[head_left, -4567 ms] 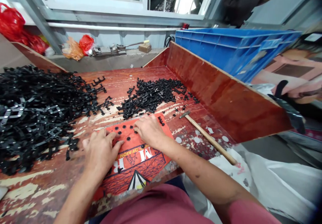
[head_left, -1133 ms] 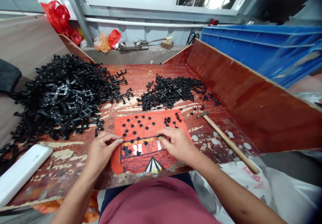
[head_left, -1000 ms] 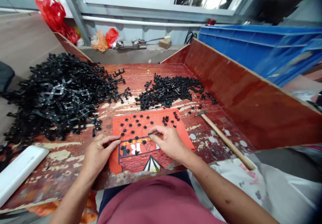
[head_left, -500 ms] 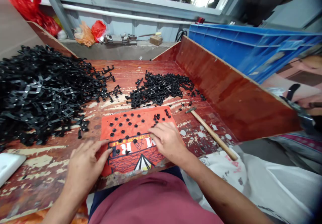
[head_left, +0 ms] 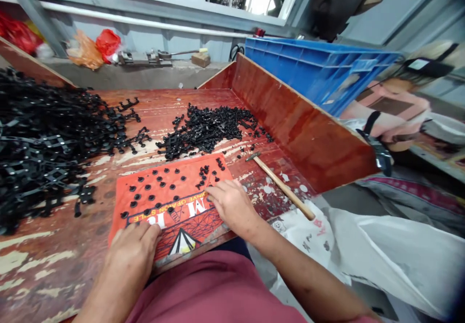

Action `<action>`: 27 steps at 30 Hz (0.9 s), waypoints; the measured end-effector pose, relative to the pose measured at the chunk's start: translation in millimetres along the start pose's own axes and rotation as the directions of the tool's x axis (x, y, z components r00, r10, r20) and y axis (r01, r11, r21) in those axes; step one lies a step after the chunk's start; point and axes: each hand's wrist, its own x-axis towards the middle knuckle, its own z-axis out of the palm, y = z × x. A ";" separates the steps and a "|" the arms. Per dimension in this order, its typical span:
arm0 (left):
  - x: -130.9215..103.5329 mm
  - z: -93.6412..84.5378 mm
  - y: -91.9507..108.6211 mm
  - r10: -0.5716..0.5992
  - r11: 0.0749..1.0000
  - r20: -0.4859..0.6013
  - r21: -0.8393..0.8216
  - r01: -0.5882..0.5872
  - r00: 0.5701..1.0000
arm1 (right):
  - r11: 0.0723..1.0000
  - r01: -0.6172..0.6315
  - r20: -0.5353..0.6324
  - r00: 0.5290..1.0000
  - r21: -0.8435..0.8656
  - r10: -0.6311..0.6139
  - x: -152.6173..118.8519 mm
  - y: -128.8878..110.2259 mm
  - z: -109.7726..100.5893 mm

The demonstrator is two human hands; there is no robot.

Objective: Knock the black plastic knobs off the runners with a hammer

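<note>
An orange printed cloth (head_left: 127, 182) lies on the worn red tabletop, with several small black round studs (head_left: 147, 187) spread over it. My right hand (head_left: 234, 204) rests at the right part of the cloth, thumb and forefinger pinched at a small black stud. Over the cloth's lower left, my left hand (head_left: 134, 248) is curled with its fingers together. Its fingertips point down among the studs, and what they hold, if anything, is hidden. A small cluster of black studs (head_left: 203, 172) sits just beyond my right fingers.
A wooden-handled hammer (head_left: 283, 185) lies right of the cloth. Behind it is a heap of small black parts (head_left: 214, 124); a larger heap of black riveted links (head_left: 47, 139) fills the left. A wooden side board (head_left: 290, 119) and a blue crate (head_left: 298, 66) stand right, near another person (head_left: 395, 105).
The view has shifted to the right. My left hand has moved onto the cloth's lower left and its fingers have drawn in. My right hand remains at the cloth's right, fingers pinched.
</note>
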 end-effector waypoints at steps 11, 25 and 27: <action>-27.8 -44.4 -12.1 -0.581 0.653 0.103 -0.533 0.538 0.807 | 0.988 0.007 0.001 1.000 0.155 -0.008 21.1 6.3 4.4; -25.7 -17.9 7.2 -0.432 0.790 0.040 -0.465 0.399 0.901 | 0.859 0.309 0.159 0.902 0.409 -0.401 3.6 -76.2 37.2; -27.1 -20.7 6.2 -0.437 0.798 0.018 -0.454 0.396 0.899 | 0.842 0.282 0.158 0.907 0.459 -0.390 6.6 -74.0 33.7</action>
